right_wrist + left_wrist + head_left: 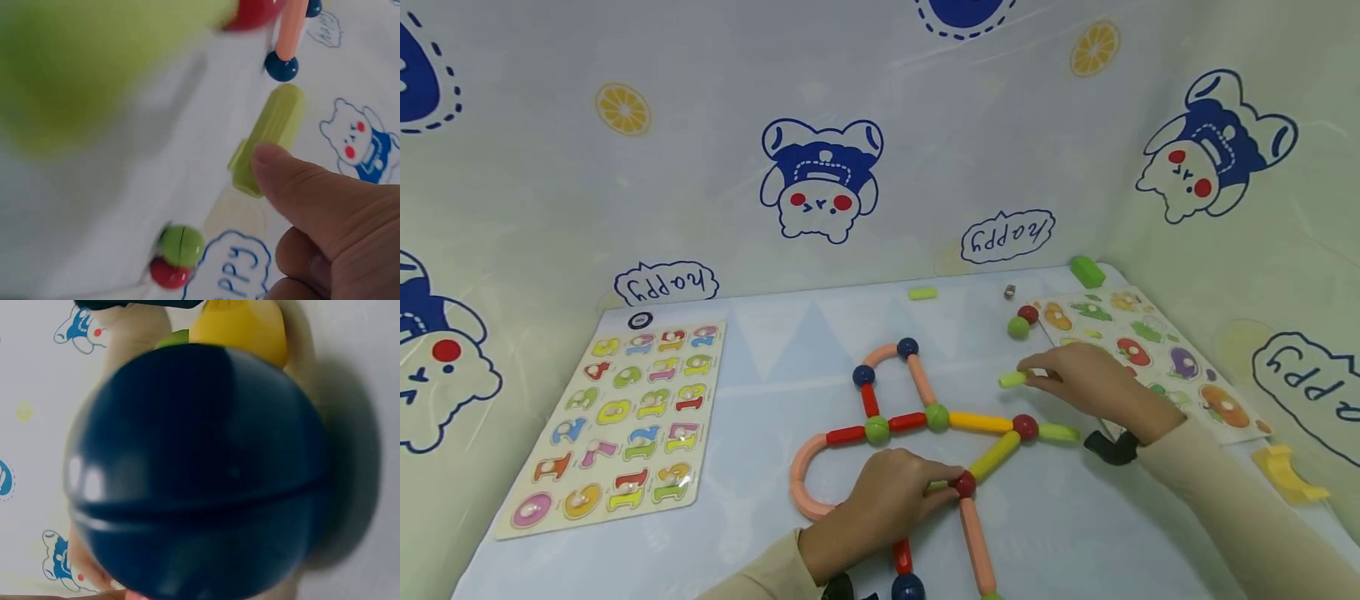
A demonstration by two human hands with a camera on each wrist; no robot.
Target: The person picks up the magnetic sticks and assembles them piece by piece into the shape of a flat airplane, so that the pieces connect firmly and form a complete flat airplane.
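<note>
My right hand (1086, 383) pinches a short light green magnetic stick (1012, 379) above the table. In the right wrist view, the thumb presses on that same stick (278, 119). With thumb and index finger, my left hand (883, 500) holds a red ball (964, 483) in a structure of sticks and balls on the table. A green stick meets that ball between the fingers, mostly hidden. A yellow stick (996, 456) links it to another red ball (1026, 428), from which a green stick (1060, 432) points right. A blue ball (200, 469) covers most of the left wrist view.
At left lies a number puzzle board (617, 425); a vegetable puzzle board (1157, 358) is at right. Loose green ball (1018, 327) and red ball (1028, 314) sit near it. Farther back are a green stick (922, 293) and a green block (1087, 272). A yellow arch (1288, 475) stands at the right edge.
</note>
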